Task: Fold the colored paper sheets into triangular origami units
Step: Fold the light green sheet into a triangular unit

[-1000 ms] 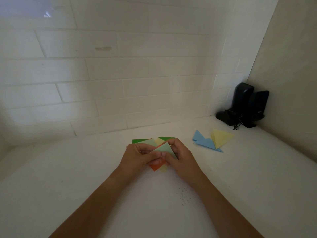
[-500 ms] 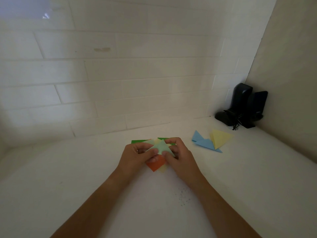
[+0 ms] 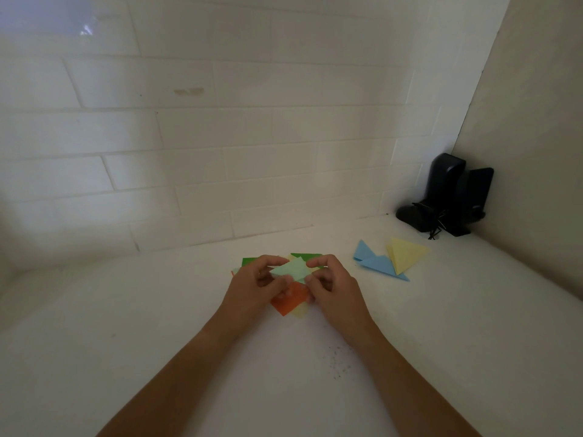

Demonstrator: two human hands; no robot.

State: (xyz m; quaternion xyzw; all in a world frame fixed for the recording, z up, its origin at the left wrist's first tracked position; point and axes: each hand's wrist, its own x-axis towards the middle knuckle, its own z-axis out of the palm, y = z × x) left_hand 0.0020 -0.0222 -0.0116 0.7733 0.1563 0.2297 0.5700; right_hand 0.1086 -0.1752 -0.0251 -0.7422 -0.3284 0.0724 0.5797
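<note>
A pale green paper piece (image 3: 293, 269) sits between both hands above a small stack of sheets. My left hand (image 3: 255, 287) pinches its left side with thumb and fingers. My right hand (image 3: 334, 290) pinches its right side the same way. Under it lie an orange sheet (image 3: 290, 301), a pale yellow sheet (image 3: 300, 311) and dark green sheets (image 3: 304, 257), partly hidden by my hands. To the right on the counter rest a folded blue unit (image 3: 377, 263) and a folded yellow unit (image 3: 405, 254).
The white counter (image 3: 157, 310) meets a white tiled wall (image 3: 220, 152) at the back and a beige side wall (image 3: 536, 152) on the right. Black objects with a cord (image 3: 448, 197) stand in the back right corner. Small dark specks (image 3: 339, 364) dot the counter.
The pale green piece has been turned and spread wider between my fingers. My hands have drifted slightly apart, showing more of the orange sheet.
</note>
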